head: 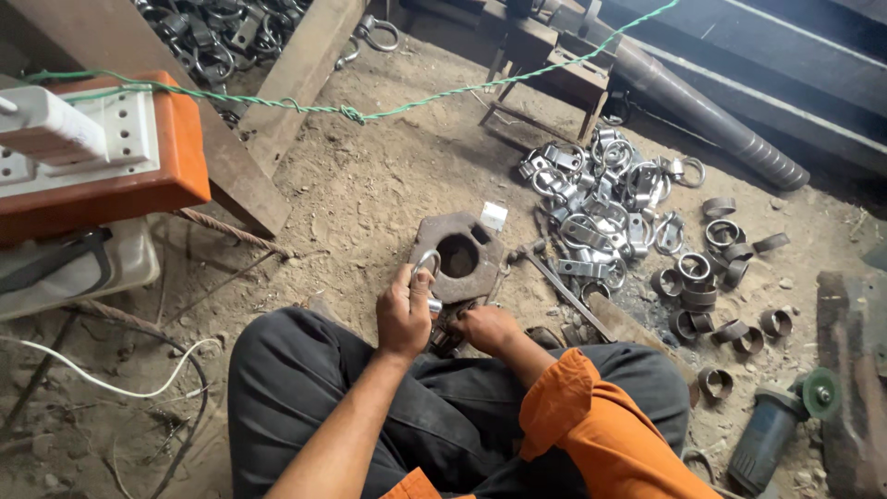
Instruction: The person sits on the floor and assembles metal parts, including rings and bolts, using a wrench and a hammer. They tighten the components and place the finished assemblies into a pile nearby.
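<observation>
Both hands are down low between the person's knees, close to the dirt floor (370, 185). Left hand (403, 310) is curled shut around a small metal ring (427, 263), holding it upright at the near edge of a thick rusty plate (459, 254) with a round hole in the middle. Right hand (487, 327) sits just beside it, fingers closed over some small dark piece of metal I can't make out, right at the plate's front edge. A hammer (554, 277) lies on the ground touching the plate's right side, its handle running toward the right knee. Past that is a heap of shiny clamps (596, 199), and further right a scatter of short pipe rings (711, 277). An angle grinder (771, 430) lies near the right leg. Off to the left stands an orange box (176, 157) with a white power strip (51, 129) on top, and a green cord (351, 114) stretches across above the floor
</observation>
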